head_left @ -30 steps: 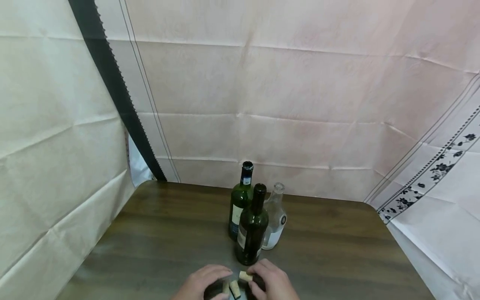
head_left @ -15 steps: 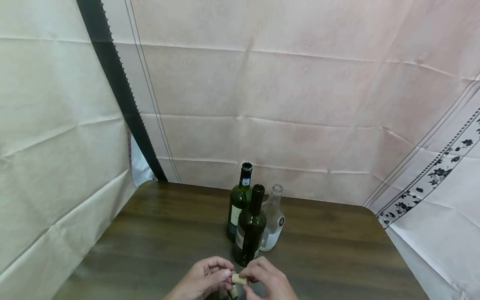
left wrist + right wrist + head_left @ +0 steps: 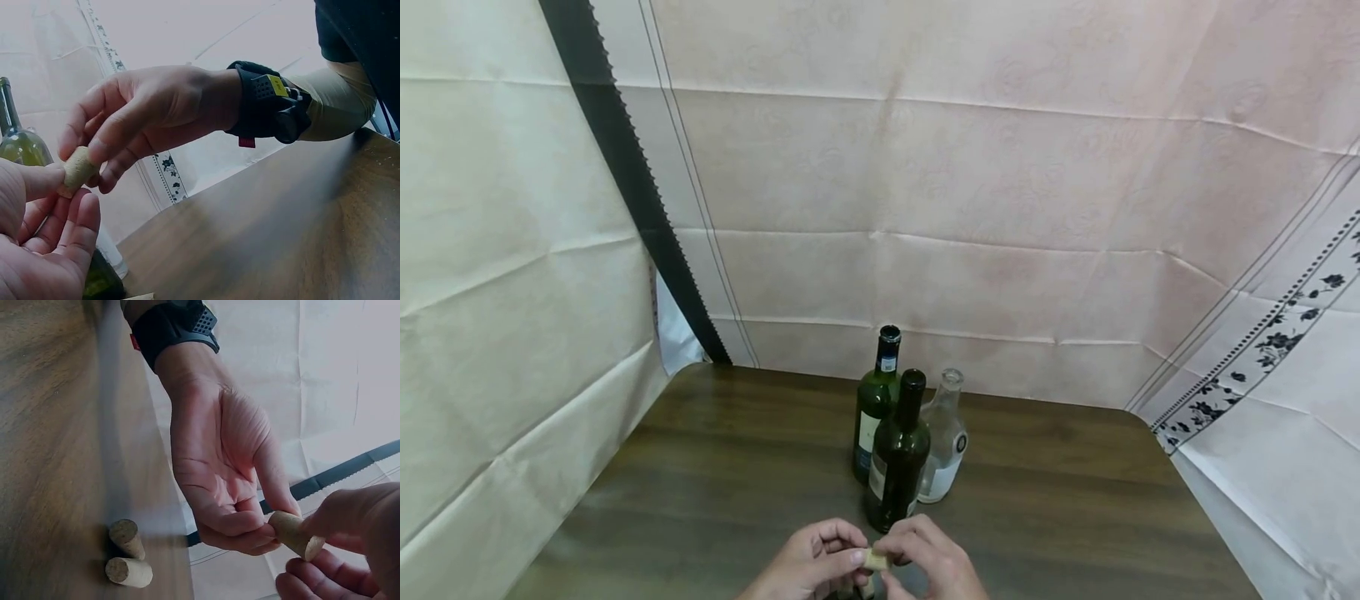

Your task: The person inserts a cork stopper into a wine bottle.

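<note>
A pale cork (image 3: 874,560) is held between both hands, close above the table near its front. My left hand (image 3: 820,560) pinches one end between thumb and fingers. At the other end, my right hand (image 3: 929,560) pinches it from the side. The right wrist view shows this cork (image 3: 292,534) with a flat end face toward the right hand's fingers. Two more corks lie on the table there, a darker one (image 3: 126,537) touching a lighter one (image 3: 132,573). In the left wrist view the held cork (image 3: 79,169) hides some of the fingertips.
Just beyond the hands stand three bottles: a dark green one (image 3: 901,454) in front, a green one (image 3: 871,417) behind it, and a clear one (image 3: 947,446) to the right. The wooden table (image 3: 722,467) ends at a hanging pale cloth (image 3: 970,208).
A second ago the right hand held the cork beside the left hand, which was low near the other corks. The left hand has since risen and taken hold of the same cork.
</note>
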Available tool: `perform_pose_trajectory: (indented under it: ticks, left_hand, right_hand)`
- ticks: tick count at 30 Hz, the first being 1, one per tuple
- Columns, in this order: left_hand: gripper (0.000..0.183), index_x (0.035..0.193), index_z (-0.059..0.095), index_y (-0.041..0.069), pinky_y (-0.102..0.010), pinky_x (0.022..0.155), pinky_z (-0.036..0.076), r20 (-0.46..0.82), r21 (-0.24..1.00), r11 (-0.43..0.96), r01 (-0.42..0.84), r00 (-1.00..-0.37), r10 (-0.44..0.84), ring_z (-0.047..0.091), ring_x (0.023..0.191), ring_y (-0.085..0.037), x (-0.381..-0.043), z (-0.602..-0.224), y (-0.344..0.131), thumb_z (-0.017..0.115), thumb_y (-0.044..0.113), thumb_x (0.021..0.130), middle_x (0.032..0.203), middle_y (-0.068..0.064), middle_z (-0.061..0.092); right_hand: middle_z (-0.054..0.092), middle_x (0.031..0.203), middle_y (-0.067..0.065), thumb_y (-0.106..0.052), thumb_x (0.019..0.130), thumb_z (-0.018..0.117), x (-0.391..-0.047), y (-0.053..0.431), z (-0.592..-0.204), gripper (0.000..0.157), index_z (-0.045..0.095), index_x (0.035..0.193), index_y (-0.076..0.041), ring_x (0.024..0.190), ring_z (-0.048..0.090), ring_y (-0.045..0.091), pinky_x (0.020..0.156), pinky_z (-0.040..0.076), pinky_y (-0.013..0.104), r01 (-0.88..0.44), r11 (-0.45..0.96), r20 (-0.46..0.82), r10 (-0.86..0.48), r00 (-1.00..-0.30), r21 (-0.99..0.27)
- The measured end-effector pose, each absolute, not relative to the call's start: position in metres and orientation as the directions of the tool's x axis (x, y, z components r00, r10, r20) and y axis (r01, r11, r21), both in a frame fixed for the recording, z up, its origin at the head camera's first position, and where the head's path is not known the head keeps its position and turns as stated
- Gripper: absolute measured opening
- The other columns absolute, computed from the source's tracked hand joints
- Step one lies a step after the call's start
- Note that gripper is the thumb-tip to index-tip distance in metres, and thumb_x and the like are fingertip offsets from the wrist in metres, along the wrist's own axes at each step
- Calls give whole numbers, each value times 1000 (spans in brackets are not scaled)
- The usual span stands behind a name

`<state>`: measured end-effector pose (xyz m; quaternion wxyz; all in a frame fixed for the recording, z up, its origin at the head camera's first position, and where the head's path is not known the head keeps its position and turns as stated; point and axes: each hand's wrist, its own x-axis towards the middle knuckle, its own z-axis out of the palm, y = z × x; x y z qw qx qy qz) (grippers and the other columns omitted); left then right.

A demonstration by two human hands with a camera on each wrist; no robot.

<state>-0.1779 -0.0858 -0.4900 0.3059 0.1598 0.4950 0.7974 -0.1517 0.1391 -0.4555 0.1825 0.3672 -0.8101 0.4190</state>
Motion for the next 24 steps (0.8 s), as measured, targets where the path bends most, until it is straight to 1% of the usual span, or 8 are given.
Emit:
perform_pose_trajectory:
  ticks: [2, 4, 7, 9, 11, 14, 18, 24]
  left_hand:
    - [16, 114, 59, 5, -25, 87, 54, -38, 881, -340, -330, -765, 643, 67, 92, -12, -177, -490, -86, 57, 11, 99, 104, -3, 67]
    - [15, 113, 59, 5, -26, 89, 54, -18, 873, -368, -320, -774, 633, 67, 94, -12, -177, -489, -86, 57, 9, 98, 105, -3, 66]
    - [14, 112, 59, 5, -27, 91, 54, 12, 864, -404, -301, -789, 614, 67, 95, -12, -177, -487, -84, 56, 6, 98, 106, -3, 66]
    - [14, 111, 60, 6, -28, 90, 54, 30, 862, -421, -282, -801, 598, 67, 95, -12, -177, -486, -84, 56, 4, 98, 106, -3, 66]
    - [13, 109, 61, 6, -28, 91, 54, 38, 864, -427, -266, -812, 583, 67, 96, -12, -177, -485, -83, 56, 3, 98, 106, -3, 66]
    - [13, 109, 61, 5, -30, 91, 54, 56, 875, -427, -228, -829, 557, 67, 97, -14, -177, -483, -82, 56, 2, 97, 106, -3, 66]
    - [14, 109, 61, 3, -33, 92, 54, 74, 898, -405, -170, -851, 520, 67, 97, -14, -176, -482, -81, 59, 2, 96, 107, -3, 65]
    - [23, 111, 61, -2, -31, 88, 55, 12, 952, -280, -123, -900, 436, 66, 97, -15, -172, -480, -80, 67, 10, 92, 108, -5, 65]
  right_hand:
    - [57, 109, -7, -8, 84, 77, -149, 138, -451, 33, 65, 112, -21, 87, 62, 6, 69, 54, 17, -699, 371, 569, -408, -714, -612]
    - [57, 110, -4, -12, 84, 77, -148, 138, -444, 33, 65, 114, -22, 91, 63, 9, 70, 57, 22, -602, 353, 493, -354, -795, -717]
    - [58, 113, -1, -20, 84, 79, -147, 139, -432, 32, 65, 113, -23, 97, 64, 17, 73, 58, 25, -381, 310, 306, -263, -915, -871]
    - [58, 115, 4, -23, 83, 79, -148, 140, -425, 31, 66, 111, -21, 101, 64, 23, 75, 58, 26, -238, 270, 179, -224, -958, -933]
    - [59, 116, 8, -24, 84, 78, -150, 141, -421, 32, 66, 112, -16, 104, 63, 29, 77, 58, 26, -139, 233, 89, -215, -973, -962]
    - [61, 114, 14, -25, 86, 76, -154, 142, -420, 32, 66, 112, -11, 104, 62, 30, 79, 57, 26, -46, 183, 1, -238, -971, -982]
    - [63, 113, 17, -26, 87, 74, -160, 142, -427, 31, 66, 112, -9, 100, 64, 26, 79, 56, 26, -6, 166, -42, -285, -958, -986]
    - [65, 107, 11, -23, 87, 74, -162, 138, -435, 29, 68, 110, -6, 93, 64, 22, 76, 54, 26, 32, 153, -78, -301, -951, -988]
